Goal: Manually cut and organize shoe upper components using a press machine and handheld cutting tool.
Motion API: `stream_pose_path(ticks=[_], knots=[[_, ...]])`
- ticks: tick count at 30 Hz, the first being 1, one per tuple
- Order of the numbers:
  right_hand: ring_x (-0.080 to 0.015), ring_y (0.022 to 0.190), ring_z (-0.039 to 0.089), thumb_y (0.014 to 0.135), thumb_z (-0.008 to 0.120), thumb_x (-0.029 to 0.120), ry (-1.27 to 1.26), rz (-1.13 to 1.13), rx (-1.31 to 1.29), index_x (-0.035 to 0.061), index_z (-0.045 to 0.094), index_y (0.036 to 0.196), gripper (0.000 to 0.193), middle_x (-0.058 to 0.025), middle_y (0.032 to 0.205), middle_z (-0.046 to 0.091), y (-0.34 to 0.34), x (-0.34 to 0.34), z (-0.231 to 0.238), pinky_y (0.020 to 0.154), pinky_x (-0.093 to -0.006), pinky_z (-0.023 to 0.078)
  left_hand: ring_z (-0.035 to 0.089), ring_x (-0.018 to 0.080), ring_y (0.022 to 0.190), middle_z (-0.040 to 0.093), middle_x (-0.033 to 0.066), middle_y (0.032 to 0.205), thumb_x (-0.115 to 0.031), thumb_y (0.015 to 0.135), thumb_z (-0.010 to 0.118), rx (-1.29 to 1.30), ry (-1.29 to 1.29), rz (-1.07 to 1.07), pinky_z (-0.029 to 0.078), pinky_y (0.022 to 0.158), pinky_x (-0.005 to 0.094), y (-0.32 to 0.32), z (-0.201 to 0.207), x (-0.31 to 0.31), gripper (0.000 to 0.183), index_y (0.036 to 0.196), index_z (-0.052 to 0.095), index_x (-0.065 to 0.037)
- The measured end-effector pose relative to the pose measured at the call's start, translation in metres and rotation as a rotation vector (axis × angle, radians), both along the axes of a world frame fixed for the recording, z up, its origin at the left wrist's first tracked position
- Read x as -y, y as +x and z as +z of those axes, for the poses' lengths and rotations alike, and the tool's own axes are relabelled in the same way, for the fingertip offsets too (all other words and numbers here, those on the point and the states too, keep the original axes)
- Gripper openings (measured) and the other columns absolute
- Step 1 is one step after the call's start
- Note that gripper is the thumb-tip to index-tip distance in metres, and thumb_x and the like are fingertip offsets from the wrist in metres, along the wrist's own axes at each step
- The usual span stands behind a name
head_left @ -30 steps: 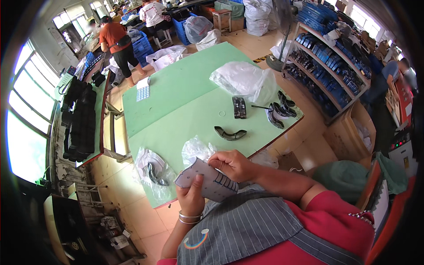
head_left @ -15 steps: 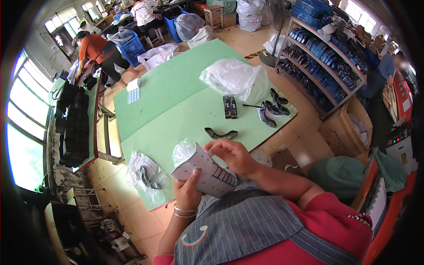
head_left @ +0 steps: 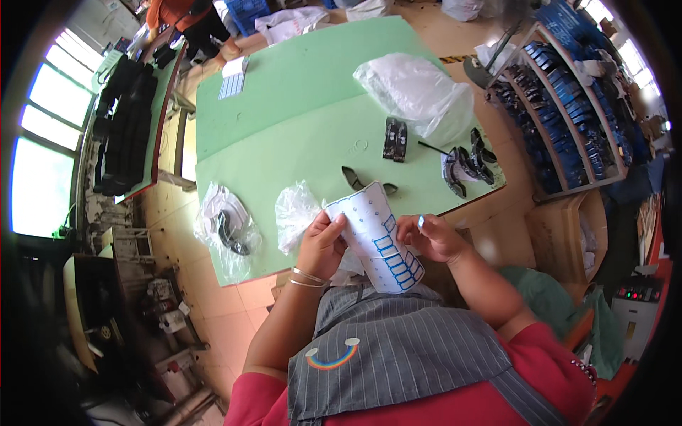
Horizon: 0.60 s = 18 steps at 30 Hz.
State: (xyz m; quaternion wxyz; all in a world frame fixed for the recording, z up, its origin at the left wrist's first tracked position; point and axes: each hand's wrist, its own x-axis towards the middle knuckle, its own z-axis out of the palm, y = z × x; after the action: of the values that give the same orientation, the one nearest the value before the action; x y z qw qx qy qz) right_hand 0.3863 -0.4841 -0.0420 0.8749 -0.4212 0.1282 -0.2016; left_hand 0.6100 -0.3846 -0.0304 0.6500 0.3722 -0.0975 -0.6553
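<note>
My left hand (head_left: pixel 323 245) pinches the left edge of a curved white sheet (head_left: pixel 364 224), with the thumb on its face. Small blue marks dot the sheet, and a row of blue-outlined label-like boxes runs down its right side. Close to that right edge is my right hand (head_left: pixel 433 238), fingers bent. A small pale-blue piece (head_left: pixel 420 221), perhaps a sticker, shows at its fingertips. Just beyond the sheet, a curved black part (head_left: pixel 351 177) lies on the green table (head_left: pixel 284 117), partly covered by the sheet. Left of my left hand rests a crumpled clear plastic bag (head_left: pixel 295 213).
Another clear bag with a black curved part (head_left: pixel 231 231) lies at the table's left corner. To the right are a pair of black parts (head_left: pixel 395 139), several more curved parts (head_left: pixel 469 167) and a large plastic bag (head_left: pixel 412 89). A loaded rack (head_left: pixel 561 113) stands beyond.
The sheet has turned to show its blue boxes more fully. My right hand has moved from its top edge to its right side, now with a pale piece at the fingertips. The view has shifted.
</note>
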Motion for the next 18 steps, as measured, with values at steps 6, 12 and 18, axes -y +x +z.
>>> stream_pose_path(ticks=[6,12,18], knots=[[-0.0164,0.077,0.059,0.09,0.05,0.045,0.182,-0.112,-0.378,-0.0022,0.06,0.095,0.048,-0.0089,0.089,0.06,-0.017,0.035,-0.03,0.071,-0.0303,0.049,0.054,0.0214,0.1,0.054,0.0115,0.111,-0.02,0.082,0.064,0.878,0.533,0.217,0.042,0.088,0.0339,-0.003,-0.117,-0.026,0.045,0.117,0.046,0.001],[-0.0062,0.065,0.055,0.091,0.055,0.036,-0.355,-0.366,-0.725,-0.0003,0.063,0.088,0.037,-0.002,0.076,0.061,-0.045,0.087,-0.08,0.058,-0.0211,0.044,0.032,0.035,0.126,0.041,0.0201,0.13,-0.012,0.07,0.068,1.939,0.76,0.018,0.028,0.102,0.0459,0.04,-0.145,-0.037,0.063,0.127,0.042,-0.014],[-0.0167,0.09,0.057,0.088,0.058,0.035,-1.045,-0.46,-0.881,0.0,0.062,0.096,0.037,-0.0138,0.104,0.057,-0.045,0.103,-0.076,0.08,-0.0284,0.045,0.028,0.0292,0.132,0.04,0.0108,0.136,-0.019,0.078,0.062,2.021,0.717,-0.368,0.023,0.104,0.0509,0.078,-0.147,-0.009,0.038,0.115,0.056,-0.017]])
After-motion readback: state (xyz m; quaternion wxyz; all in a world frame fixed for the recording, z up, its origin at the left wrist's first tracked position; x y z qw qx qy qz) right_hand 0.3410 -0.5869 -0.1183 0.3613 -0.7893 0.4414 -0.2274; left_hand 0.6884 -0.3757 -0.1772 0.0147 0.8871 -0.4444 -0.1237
